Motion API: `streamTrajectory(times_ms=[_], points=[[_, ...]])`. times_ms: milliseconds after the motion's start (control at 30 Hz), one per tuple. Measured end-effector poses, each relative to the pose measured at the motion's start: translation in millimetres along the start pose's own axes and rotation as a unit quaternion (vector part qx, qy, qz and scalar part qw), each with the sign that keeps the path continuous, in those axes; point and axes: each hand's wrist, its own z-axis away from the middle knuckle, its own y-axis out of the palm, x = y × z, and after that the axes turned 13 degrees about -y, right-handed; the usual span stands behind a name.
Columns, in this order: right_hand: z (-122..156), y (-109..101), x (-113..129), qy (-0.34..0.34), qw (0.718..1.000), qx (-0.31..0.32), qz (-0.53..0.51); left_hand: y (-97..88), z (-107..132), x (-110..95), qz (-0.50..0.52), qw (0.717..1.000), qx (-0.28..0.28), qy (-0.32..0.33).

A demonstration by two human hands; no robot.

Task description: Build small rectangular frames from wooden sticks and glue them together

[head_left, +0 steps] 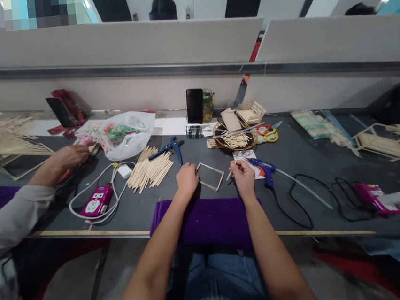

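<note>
My left hand [186, 180] is closed on the near left corner of a small square frame of wooden sticks [211, 176] that lies on the dark table [293, 160]. My right hand [243, 179] pinches a single thin wooden stick [233, 169] just right of the frame. A blue glue gun [263, 169] lies right beside my right hand, on a scrap of paper. A loose pile of wooden sticks [150, 168] lies to the left of my left hand. A purple cloth [207, 220] hangs over the table edge under my wrists.
Blue cutters [171, 148] lie behind the stick pile. A basket with sticks [235, 139], scissors [269, 133], a phone [195, 105], a plastic bag [126, 133], pink power strips [97, 201] [374, 195] and cables fill the table. Another person's hand [68, 157] works at left.
</note>
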Motion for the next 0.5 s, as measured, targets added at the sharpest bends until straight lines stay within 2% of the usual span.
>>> streamTrajectory(times_ms=[133, 233, 300, 367, 500], points=[[2, -1, 3, -0.004, 1.0, -0.017, -0.01, 2.2, -24, -7, -0.012, 0.992, -0.022, 0.126], [2, 0, 4, -0.014, 1.0, -0.001, -0.009, 5.0, -40, -16, 0.021, 0.968, 0.004, 0.251], [2, 0, 3, -0.02, 1.0, 0.009, -0.007, 5.0, -44, -19, 0.059, 0.953, 0.012, 0.297], [2, 0, 1, -0.02, 1.0, 0.005, -0.007, 1.8, -38, -18, 0.087, 0.961, -0.01, 0.263], [0, 2, -2, -0.032, 0.999, 0.015, 0.016, -10.2, -2, 0, 0.067, 0.995, -0.064, 0.03]])
